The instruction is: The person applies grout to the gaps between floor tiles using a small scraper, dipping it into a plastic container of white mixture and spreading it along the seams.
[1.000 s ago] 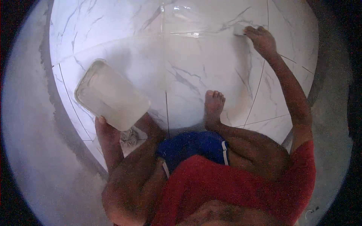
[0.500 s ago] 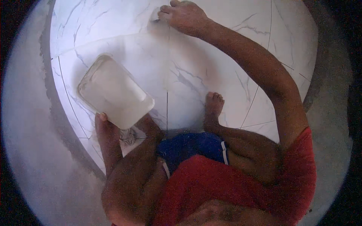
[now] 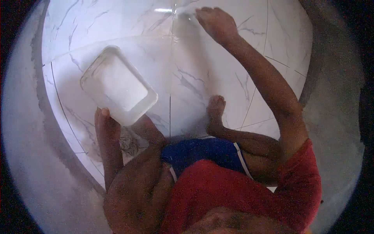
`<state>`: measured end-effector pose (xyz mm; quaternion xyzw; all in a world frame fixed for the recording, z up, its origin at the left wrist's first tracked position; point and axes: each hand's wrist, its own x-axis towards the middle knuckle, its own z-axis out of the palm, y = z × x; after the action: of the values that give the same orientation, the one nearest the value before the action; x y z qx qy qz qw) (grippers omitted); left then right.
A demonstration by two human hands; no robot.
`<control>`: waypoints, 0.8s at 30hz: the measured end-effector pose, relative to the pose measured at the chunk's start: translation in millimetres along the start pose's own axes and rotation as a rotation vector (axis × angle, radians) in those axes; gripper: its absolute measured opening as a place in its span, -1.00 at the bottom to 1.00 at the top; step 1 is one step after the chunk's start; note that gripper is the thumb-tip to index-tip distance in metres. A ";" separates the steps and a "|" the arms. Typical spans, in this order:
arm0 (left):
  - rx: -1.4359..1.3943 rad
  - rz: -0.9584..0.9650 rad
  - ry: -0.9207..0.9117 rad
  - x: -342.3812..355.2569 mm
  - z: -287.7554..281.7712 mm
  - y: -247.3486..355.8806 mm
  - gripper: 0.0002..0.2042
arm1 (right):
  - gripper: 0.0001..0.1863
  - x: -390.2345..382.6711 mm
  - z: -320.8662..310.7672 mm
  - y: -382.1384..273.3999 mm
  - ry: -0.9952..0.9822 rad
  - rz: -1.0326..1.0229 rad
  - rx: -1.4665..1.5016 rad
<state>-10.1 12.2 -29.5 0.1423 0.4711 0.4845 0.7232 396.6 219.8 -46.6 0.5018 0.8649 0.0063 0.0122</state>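
My left hand (image 3: 107,123) grips the near-left rim of a white rectangular plastic tub (image 3: 122,84), thumb over the edge. The tub is tilted so its pale inside shows; whether the whiteness is contents or bare plastic I cannot make out. Farther off, my right hand (image 3: 219,25) reaches out over white marble-patterned floor tiles (image 3: 210,50), just right of a tile joint (image 3: 172,38). Motion smears its fingers, and anything held in them is hidden. A shadow falls on the tiles left of that hand, close to a shiny streak on the floor.
I squat with my bare right foot (image 3: 216,111) on the tiles. A crumpled greyish thing (image 3: 128,145) lies by my left leg, partly hidden. Rough grey cement (image 3: 50,136) borders the tiles at left, and another grey strip (image 3: 331,89) runs along the right.
My right hand has moved right, away from the tile joint, and slightly nearer. The tub has tipped a little, showing a brighter inside, still in my left hand. The view has shifted slightly.
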 end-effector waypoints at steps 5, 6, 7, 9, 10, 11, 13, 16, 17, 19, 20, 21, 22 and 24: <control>0.001 -0.024 0.028 15.6 0.4 1.2 -0.34 | -0.64 78.7 -6.4 -16.5 -0.438 0.518 -0.075; 0.010 -0.013 -0.009 17.1 0.2 3.2 -0.31 | -0.64 77.1 -8.0 -21.2 -0.444 0.517 -0.081; 0.002 -0.014 0.005 14.8 -3.6 5.5 -0.31 | -0.78 73.6 -6.6 -31.9 -0.362 0.411 -0.060; -0.039 -0.071 0.102 15.7 -10.4 5.3 -0.22 | -0.82 61.1 -2.7 -51.7 -0.288 0.305 -0.054; -0.049 -0.076 0.100 15.3 -15.7 3.8 -0.22 | -0.79 50.9 0.1 -64.5 -0.308 0.298 -0.043; -0.043 -0.066 0.128 15.6 -22.5 0.3 -0.24 | -0.76 39.2 1.8 -76.9 -0.328 0.293 -0.031; -0.050 -0.061 0.160 17.7 -29.8 -1.7 -0.26 | -0.69 11.5 2.2 -107.1 -0.353 0.220 -0.079; -0.053 -0.092 0.223 26.0 -27.1 3.9 -0.31 | -0.65 -6.4 -11.8 -132.9 -0.461 0.266 -0.008; -0.043 -0.093 0.226 28.3 -30.5 5.8 -0.32 | -0.65 -4.2 -11.7 -129.7 -0.463 0.260 -0.017; -0.038 -0.088 0.231 30.8 -31.7 12.8 -0.34 | -0.74 -1.2 -14.9 -116.5 -0.281 0.226 -0.080; -0.043 -0.099 0.197 33.4 -29.4 17.5 -0.34 | -0.74 7.8 -17.7 -105.3 -0.279 0.227 -0.089; -0.047 -0.109 0.165 35.2 -27.7 20.2 -0.34 | -0.74 25.3 -20.0 -88.4 -0.236 0.258 -0.116; -0.046 -0.105 0.161 36.1 -25.4 23.4 -0.34 | -0.75 42.6 -20.3 -71.3 -0.189 0.290 -0.137; -0.014 -0.108 0.203 36.2 -21.4 21.2 -0.33 | -0.77 66.2 -10.7 -37.8 -0.111 0.295 -0.184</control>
<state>-36.6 47.5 -46.2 0.0618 0.5456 0.4601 0.6977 330.6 258.5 -37.7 0.6194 0.7757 0.0595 0.1050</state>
